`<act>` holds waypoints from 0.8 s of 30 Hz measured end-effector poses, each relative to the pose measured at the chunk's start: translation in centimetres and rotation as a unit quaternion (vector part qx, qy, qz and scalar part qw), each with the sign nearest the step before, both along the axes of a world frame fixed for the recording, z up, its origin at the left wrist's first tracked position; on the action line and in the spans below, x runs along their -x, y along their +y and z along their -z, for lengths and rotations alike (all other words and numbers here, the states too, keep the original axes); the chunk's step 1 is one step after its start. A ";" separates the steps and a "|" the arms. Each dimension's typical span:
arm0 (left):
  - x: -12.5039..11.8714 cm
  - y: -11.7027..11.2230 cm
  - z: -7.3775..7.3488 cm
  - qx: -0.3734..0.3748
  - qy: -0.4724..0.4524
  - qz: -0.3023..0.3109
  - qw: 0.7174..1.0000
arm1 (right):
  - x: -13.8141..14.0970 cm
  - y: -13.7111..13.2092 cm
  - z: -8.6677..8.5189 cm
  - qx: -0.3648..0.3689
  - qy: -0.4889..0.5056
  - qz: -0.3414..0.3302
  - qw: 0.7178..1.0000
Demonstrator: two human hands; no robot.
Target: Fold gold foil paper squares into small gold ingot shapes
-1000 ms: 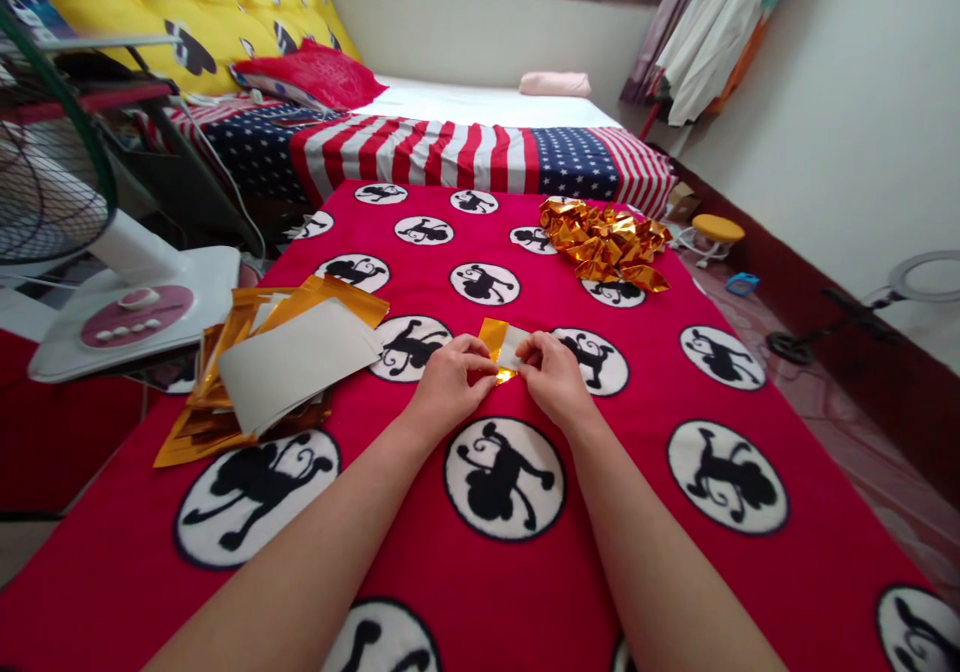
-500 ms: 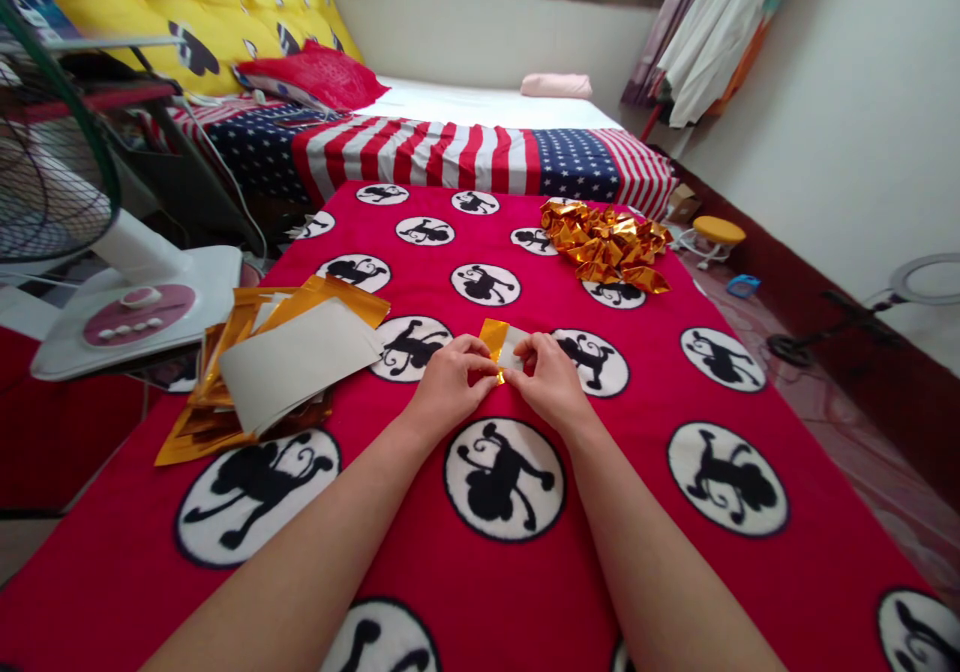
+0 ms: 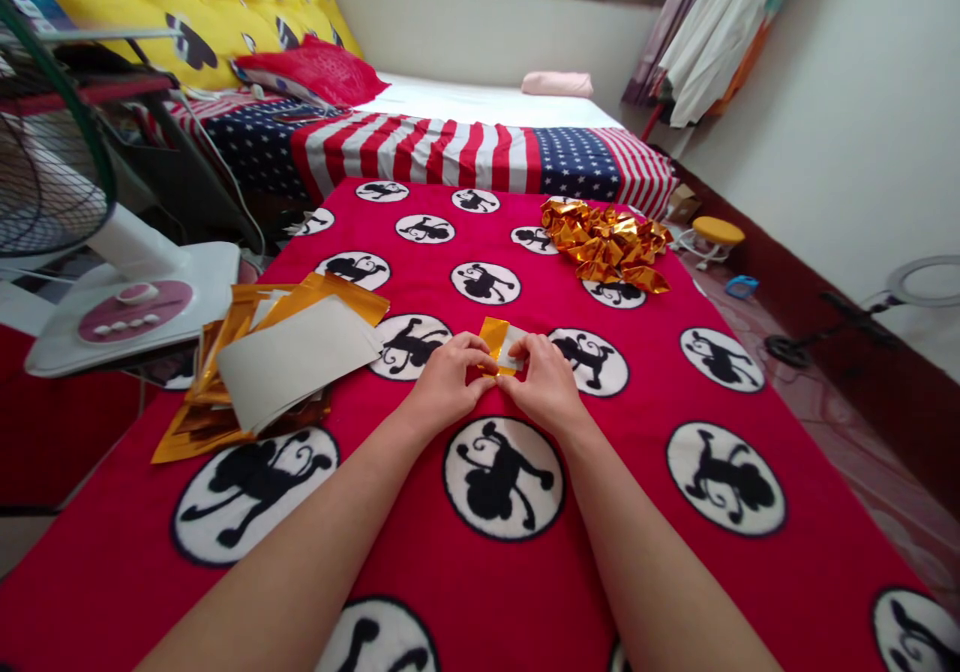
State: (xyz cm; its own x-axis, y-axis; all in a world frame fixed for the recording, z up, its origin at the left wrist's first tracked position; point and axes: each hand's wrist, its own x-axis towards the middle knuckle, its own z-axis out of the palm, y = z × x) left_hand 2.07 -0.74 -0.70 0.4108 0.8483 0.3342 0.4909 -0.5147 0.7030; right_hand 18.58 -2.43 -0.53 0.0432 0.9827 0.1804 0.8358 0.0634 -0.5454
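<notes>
Between my hands, at the middle of the table, lies a small partly folded sheet of gold foil paper [image 3: 493, 336], gold on one side and pale grey on the other. My left hand [image 3: 454, 377] grips its left and near edge with the fingers bent. Thumb and fingers of my right hand [image 3: 546, 377] are closed on its right side, and the two thumbs nearly meet at the near edge. A stack of flat gold foil sheets [image 3: 300, 357], the top ones grey side up, lies to the left. Folded gold foil pieces [image 3: 604, 242] are heaped at the far right.
A red cloth [image 3: 630, 572] with black monkey figures in white circles covers the table. At the left stands a fan [image 3: 142, 317] on a white base. Behind the table is a bed [image 3: 465, 102]; a yellow stool [image 3: 718, 230] stands on the floor at right.
My thumbs have come closer together at the near edge of the foil paper, where less gold shows now. The stack and the heap stay as they were.
</notes>
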 end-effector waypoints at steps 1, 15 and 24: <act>0.0 0.0 0.0 0.001 -0.010 0.001 1.000 | 0.1 0.0 -0.1 0.002 -0.005 0.000 1.000; 0.1 0.0 0.0 -0.021 -0.018 -0.006 1.000 | 0.7 0.4 -0.4 -0.003 -0.035 0.024 0.999; 0.0 -0.5 0.2 -0.028 -0.013 -0.016 0.999 | 0.8 0.6 0.3 -0.035 -0.036 0.047 0.998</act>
State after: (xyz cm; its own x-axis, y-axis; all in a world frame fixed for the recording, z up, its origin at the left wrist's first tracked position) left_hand 2.09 -1.22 -0.91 0.3741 0.8411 0.3907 0.4904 -0.5370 0.6864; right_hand 17.77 -1.78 -0.80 0.1189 0.9600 0.2534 0.8764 0.0185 -0.4812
